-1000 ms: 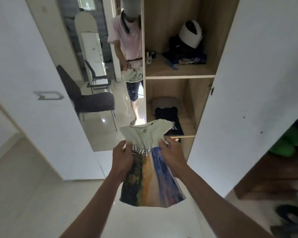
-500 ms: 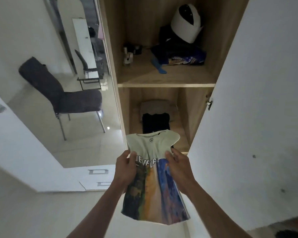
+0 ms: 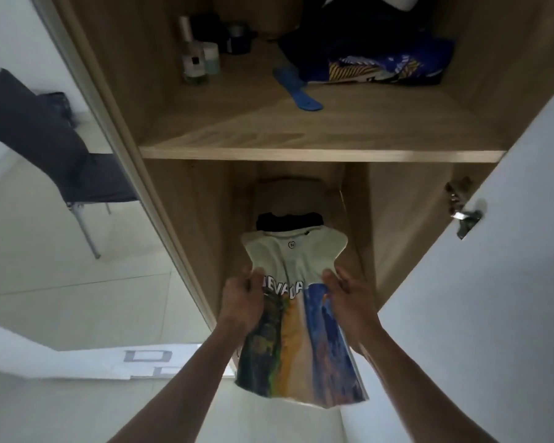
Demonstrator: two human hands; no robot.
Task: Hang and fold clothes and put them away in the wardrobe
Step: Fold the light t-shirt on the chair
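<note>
A folded T-shirt (image 3: 296, 318), pale green at the collar with a colourful print and white letters, is held out in front of the wardrobe's lower compartment. My left hand (image 3: 242, 298) grips its left edge and my right hand (image 3: 349, 298) grips its right edge. Its collar end reaches just over a folded black garment (image 3: 288, 220) lying in that compartment, with a folded beige garment (image 3: 288, 193) behind it. The wooden shelf (image 3: 317, 153) divides the wardrobe above.
On the upper shelf stand bottles (image 3: 195, 62), a blue strap (image 3: 298, 89) and a blue patterned cloth (image 3: 387, 63). The white wardrobe door (image 3: 493, 282) hangs open on the right with a metal hinge (image 3: 462, 207). A mirror door on the left reflects a dark chair (image 3: 45, 145).
I have moved closer to the wardrobe. Both hands have carried the folded T-shirt forward, so its collar now reaches over the black garment in the lower compartment.
</note>
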